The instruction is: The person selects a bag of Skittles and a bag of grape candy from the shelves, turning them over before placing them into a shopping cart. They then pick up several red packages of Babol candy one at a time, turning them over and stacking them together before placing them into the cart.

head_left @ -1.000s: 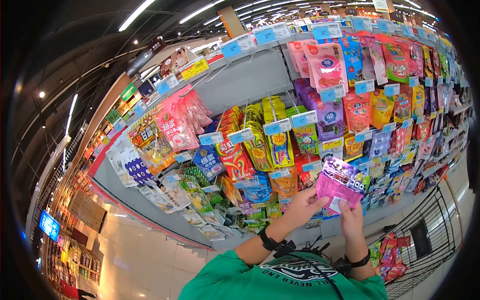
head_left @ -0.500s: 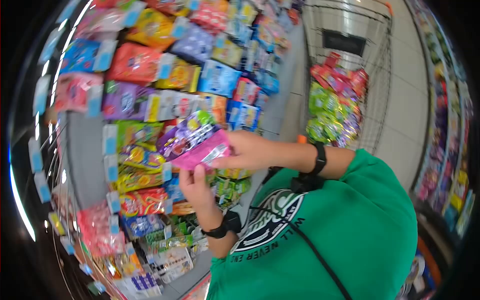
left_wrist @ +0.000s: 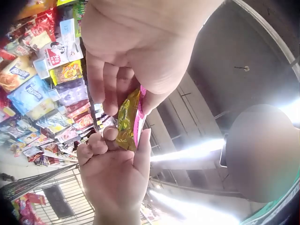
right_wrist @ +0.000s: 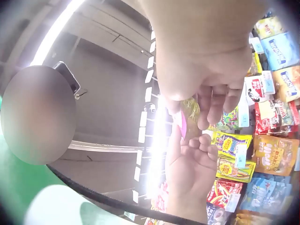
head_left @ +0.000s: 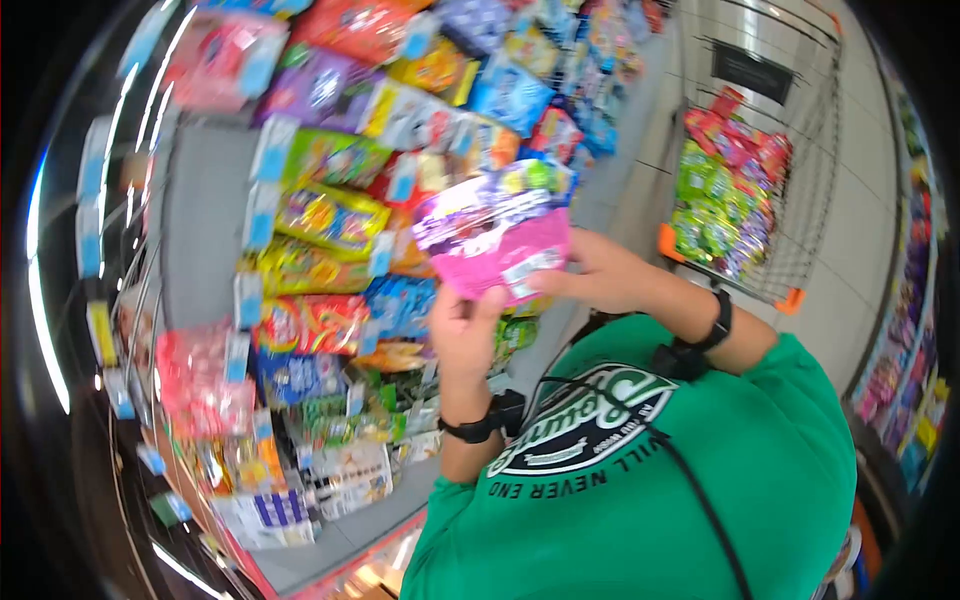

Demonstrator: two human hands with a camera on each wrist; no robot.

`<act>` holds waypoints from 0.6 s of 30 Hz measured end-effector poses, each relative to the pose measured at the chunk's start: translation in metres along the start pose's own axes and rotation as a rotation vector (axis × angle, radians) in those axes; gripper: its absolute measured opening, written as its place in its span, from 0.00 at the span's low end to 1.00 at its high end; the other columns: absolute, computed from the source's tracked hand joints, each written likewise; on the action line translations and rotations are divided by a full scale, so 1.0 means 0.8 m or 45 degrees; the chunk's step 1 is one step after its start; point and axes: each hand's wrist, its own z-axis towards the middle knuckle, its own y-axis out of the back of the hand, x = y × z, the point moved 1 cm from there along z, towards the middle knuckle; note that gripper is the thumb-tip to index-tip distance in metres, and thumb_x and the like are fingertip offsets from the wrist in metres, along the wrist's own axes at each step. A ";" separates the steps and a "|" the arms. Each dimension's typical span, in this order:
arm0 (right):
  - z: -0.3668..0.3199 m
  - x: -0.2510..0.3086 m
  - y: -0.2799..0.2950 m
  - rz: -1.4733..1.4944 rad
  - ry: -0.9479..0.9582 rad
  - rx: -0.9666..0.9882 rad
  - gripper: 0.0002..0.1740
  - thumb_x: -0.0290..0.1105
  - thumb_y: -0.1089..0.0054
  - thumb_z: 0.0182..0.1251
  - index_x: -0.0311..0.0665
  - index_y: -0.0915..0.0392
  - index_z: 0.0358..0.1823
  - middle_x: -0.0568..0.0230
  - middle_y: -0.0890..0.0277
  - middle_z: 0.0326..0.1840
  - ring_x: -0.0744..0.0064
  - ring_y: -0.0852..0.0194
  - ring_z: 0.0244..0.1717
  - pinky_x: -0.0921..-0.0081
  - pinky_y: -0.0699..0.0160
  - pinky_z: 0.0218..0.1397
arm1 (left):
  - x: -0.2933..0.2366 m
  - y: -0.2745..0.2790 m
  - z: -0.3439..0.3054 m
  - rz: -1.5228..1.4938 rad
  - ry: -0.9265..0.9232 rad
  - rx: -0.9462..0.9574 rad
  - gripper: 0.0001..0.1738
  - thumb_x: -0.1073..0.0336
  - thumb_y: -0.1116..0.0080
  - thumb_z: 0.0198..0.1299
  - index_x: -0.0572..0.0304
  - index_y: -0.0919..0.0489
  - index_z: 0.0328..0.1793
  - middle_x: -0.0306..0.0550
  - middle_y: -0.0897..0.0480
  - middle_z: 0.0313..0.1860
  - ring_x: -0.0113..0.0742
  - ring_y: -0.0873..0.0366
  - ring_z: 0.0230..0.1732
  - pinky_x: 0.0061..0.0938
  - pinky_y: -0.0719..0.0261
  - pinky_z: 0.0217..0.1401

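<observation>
A pink and purple candy bag (head_left: 500, 225) is held up in front of the green shirt, its barcode label toward the head camera. My left hand (head_left: 468, 335) pinches its lower left edge, thumb on the front. At the lower right edge, my right hand (head_left: 605, 272) pinches it the same way, thumb beside the label. From the left wrist, the bag's shiny yellow-gold side (left_wrist: 126, 119) shows between both hands, fingers curled behind it. The right wrist view shows only a thin pink edge (right_wrist: 181, 124) and some gold, mostly hidden by the hands.
Shelf racks of hanging candy bags (head_left: 320, 215) fill the left, with blue price tags (head_left: 270, 150) along them. A wire shopping cart (head_left: 815, 190) at the upper right holds several green and red candy bags (head_left: 725, 200). Another stocked shelf (head_left: 905, 340) runs along the far right.
The head view has swung from facing the shelf to looking down and right, bringing the cart to the upper right. Both hands keep hold of the candy bag, which now appears larger.
</observation>
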 end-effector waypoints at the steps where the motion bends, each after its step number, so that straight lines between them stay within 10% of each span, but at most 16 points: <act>1: -0.002 0.003 -0.014 0.002 0.011 0.063 0.23 0.39 0.41 0.70 0.35 0.31 0.61 0.66 0.23 0.52 0.76 0.26 0.50 0.72 0.25 0.54 | -0.007 0.006 -0.010 -0.067 0.024 0.016 0.18 0.66 0.37 0.63 0.65 0.23 0.56 0.42 0.19 0.52 0.29 0.24 0.51 0.27 0.27 0.57; 18: -0.051 -0.007 -0.168 -0.313 -0.112 0.015 0.17 0.31 0.35 0.65 0.36 0.24 0.54 0.68 0.21 0.50 0.79 0.27 0.51 0.74 0.27 0.55 | -0.014 0.096 -0.152 -0.322 -0.150 -0.048 0.15 0.69 0.39 0.63 0.67 0.23 0.55 0.43 0.18 0.48 0.28 0.21 0.46 0.26 0.23 0.51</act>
